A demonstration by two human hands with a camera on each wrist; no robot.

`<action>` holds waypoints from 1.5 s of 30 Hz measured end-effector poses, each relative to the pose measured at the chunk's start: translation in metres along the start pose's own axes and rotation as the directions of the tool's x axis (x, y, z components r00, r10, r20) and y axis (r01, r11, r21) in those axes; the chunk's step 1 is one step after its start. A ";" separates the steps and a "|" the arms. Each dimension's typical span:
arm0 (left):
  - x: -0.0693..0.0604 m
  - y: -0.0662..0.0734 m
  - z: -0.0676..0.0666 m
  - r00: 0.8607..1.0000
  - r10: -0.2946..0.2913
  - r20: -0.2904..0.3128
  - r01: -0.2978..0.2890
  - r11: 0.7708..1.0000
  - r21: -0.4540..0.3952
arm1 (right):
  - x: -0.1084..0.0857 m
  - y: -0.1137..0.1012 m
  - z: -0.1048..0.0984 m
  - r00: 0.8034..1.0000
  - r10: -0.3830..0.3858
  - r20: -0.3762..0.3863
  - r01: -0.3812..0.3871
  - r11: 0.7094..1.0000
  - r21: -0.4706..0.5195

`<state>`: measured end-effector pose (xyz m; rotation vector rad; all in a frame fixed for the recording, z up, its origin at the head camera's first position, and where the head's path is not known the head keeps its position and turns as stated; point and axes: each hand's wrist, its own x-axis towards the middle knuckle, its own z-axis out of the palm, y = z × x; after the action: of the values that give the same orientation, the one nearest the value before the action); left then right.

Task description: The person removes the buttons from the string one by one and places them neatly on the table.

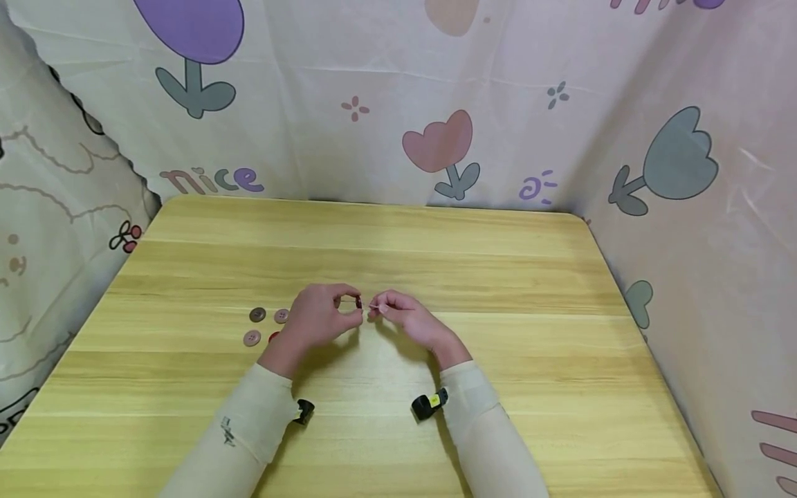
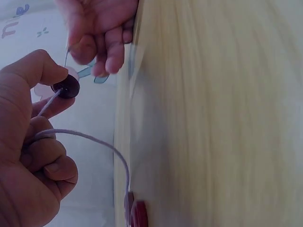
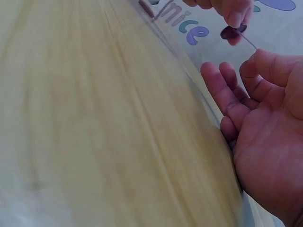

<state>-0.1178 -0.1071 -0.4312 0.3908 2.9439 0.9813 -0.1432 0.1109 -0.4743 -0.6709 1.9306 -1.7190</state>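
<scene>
Over the middle of the table, my left hand (image 1: 319,317) pinches a dark button (image 2: 69,87) by its rim between thumb and forefinger. A pale cord (image 2: 90,137) passes through the button and curves down past the curled lower fingers towards the tabletop. Just to the right, my right hand (image 1: 407,319) pinches the cord's other stretch (image 3: 248,41) between thumb and forefinger. That stretch runs taut from the button to the right fingertips. The two hands are close but apart. Whether a needle tips the cord is too small to tell.
Left of my left hand lie several loose buttons on the wooden table (image 1: 498,277): a dark brown one (image 1: 257,315), pinkish ones (image 1: 252,338) and a red one (image 1: 273,336) partly hidden by the wrist. Patterned cloth (image 1: 373,152) hangs behind the table and along its sides.
</scene>
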 end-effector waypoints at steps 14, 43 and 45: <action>-0.008 -0.017 -0.022 0.997 -0.063 -0.055 0.061 0.998 -0.029 | 0.000 0.001 0.000 1.000 0.002 0.001 -0.002 1.000 0.022; -0.023 -0.050 -0.051 0.978 -0.174 -0.117 0.169 0.984 -0.050 | -0.002 -0.003 0.001 1.000 0.021 -0.016 -0.021 1.000 0.022; -0.024 -0.052 -0.054 0.976 -0.177 -0.126 0.173 0.984 -0.044 | -0.001 -0.003 0.001 1.000 0.023 -0.018 -0.023 1.000 0.019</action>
<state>-0.1116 -0.1848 -0.4205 0.0662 3.0055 1.0689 -0.1414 0.1110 -0.4712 -0.6253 1.9244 -1.7332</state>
